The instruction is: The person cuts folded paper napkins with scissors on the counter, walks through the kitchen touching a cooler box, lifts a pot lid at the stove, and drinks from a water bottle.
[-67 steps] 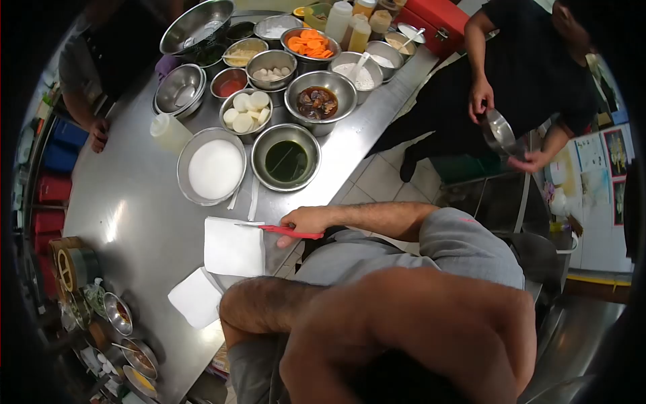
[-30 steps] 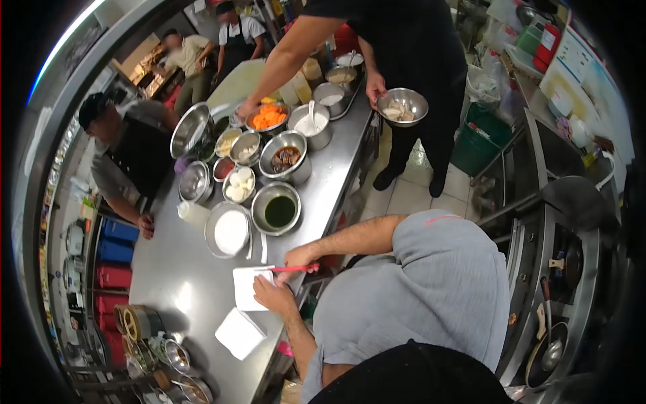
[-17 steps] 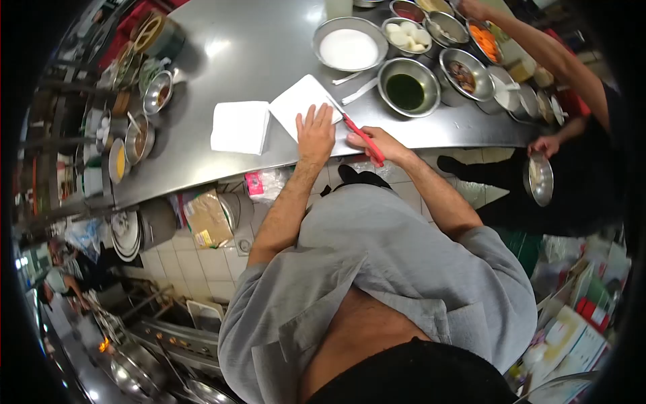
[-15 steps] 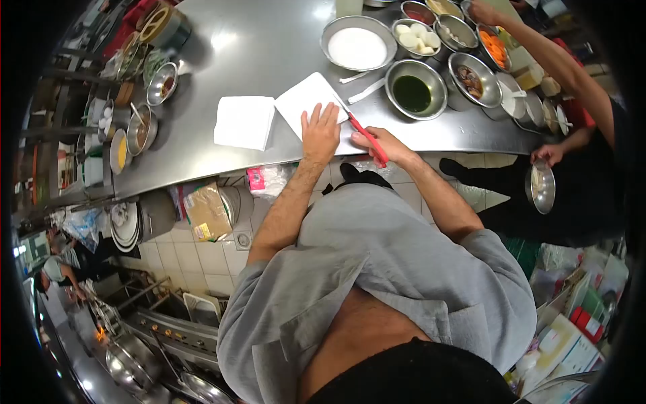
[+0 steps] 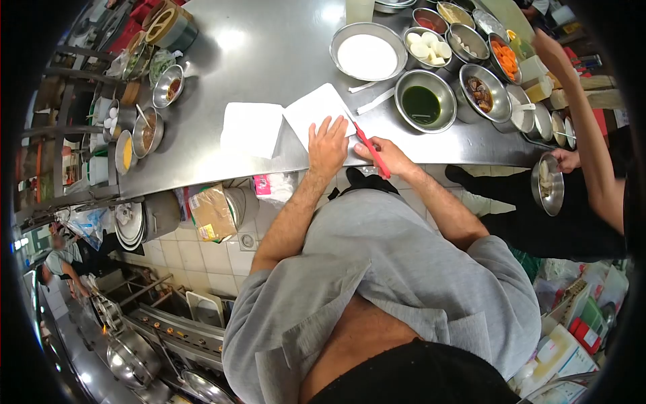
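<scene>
My left hand lies flat on a stack of white paper sheets, fingers stretched out. My right hand is closed around red-handled scissors. Their narrow blade end is at the right edge of the stack, close to my left fingertips. A second white stack lies just to the left. Two narrow white strips, one of them longer, rest beyond the scissors, near a metal bowl of dark green liquid. My right fingers partly hide the handles.
A bowl of white contents, peeled white pieces and carrots stand at the back right of the steel table. More bowls line the left. At right, another person's hand holds a metal bowl.
The view has shifted slightly, so the table appears lower and further right. My hands keep nearly the same places on the paper and scissors. The other person's raised arm has swung to the right.
</scene>
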A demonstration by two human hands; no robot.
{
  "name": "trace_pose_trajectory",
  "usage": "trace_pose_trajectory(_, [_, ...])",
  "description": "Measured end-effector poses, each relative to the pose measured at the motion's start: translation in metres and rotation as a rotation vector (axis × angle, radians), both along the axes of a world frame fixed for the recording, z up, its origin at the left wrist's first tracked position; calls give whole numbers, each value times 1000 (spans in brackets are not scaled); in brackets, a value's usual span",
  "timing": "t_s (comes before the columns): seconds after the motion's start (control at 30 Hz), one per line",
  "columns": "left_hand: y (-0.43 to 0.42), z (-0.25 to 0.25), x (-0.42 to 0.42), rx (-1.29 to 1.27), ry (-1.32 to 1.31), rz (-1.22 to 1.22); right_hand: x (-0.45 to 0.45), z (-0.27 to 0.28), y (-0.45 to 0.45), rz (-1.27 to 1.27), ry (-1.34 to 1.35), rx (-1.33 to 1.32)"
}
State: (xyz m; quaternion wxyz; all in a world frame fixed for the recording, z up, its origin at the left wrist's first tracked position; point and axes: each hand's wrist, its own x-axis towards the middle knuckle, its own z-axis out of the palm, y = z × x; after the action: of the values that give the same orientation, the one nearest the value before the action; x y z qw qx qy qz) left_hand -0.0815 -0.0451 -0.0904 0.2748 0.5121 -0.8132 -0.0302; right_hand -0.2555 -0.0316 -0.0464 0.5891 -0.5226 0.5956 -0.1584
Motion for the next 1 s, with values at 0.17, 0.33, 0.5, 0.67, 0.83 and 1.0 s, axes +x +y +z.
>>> trace_pose_trajectory(0.17, [3, 5, 1, 15, 41, -22, 1, 3, -5, -4, -57, 99])
trace_pose_trajectory(0.33, [5, 10, 1, 35, 26, -23, 7, 7, 0, 9, 80, 59])
trace_pose_trajectory(0.5, [10, 16, -1, 40, 39, -37, 2, 3, -10, 15, -15, 74])
trace_pose_trajectory(0.67, [13, 18, 3, 73, 43, -53, 1, -8, -3, 82, 110, -43])
trace_pose_trajectory(0.83, [-21, 31, 36, 399, 298, -128, -6, 9, -1, 104, 149, -65])
trace_pose_trajectory(1.0, [-88, 23, 65, 918, 814, -81, -16, 26, 1, 219, 178, -176])
